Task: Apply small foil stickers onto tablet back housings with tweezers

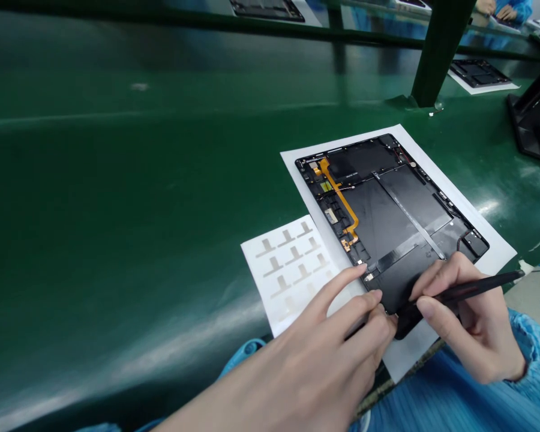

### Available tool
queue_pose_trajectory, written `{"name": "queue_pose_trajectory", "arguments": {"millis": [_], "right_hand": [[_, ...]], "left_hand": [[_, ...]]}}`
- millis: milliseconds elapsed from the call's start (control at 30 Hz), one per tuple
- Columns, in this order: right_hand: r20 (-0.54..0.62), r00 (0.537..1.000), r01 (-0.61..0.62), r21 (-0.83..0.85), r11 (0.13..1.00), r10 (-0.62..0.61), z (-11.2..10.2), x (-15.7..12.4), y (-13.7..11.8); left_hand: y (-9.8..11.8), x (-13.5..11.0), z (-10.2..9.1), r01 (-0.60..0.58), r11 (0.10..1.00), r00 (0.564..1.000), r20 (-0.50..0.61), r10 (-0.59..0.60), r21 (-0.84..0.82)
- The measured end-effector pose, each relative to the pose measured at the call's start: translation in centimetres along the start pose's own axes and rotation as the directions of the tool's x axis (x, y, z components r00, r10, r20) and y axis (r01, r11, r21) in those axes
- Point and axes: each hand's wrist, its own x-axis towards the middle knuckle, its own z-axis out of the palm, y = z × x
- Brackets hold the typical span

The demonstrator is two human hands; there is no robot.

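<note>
An opened tablet casing [387,210] lies tilted on a white sheet [499,249], showing black inner parts, an orange flex cable [342,198] and a grey strip [409,216]. My left hand [328,348] rests over the casing's near left edge, its index and middle fingers spread and touching the rim; the other fingers are partly hidden. Between the thumb and fingers of my right hand [472,324] is a pair of slim black tweezers [477,288]. Their tip points at the casing's near corner, close to my left fingertips, where details are hidden.
A white sheet of grey T-shaped stickers [292,264] lies left of the casing. A green post [443,54] rises from the green bench [139,198]. Another casing [479,73] and a black stand [537,114] are at right. A co-worker's hands [506,12] appear far back.
</note>
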Motion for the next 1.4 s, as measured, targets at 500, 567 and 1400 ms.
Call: {"name": "queue_pose_trajectory", "arguments": {"millis": [500,567,1400], "right_hand": [[-0.143,0.990,0.010,-0.044,0.999,-0.016,0.2,-0.5,0.4],[-0.153,0.988,0.003,-0.026,1.000,-0.007,0.1,-0.6,0.4],[-0.114,0.990,0.081,0.032,0.996,-0.077,1.6,-0.6,-0.1]], "left_hand": [[0.3,-0.2,0.1,0.008,0.999,1.000,-0.014,-0.007,0.047],[0.2,-0.1,0.0,0.030,0.999,0.999,-0.014,-0.030,0.028],[-0.4,0.2,-0.2,0.066,0.989,0.979,-0.181,-0.090,-0.135]]}}
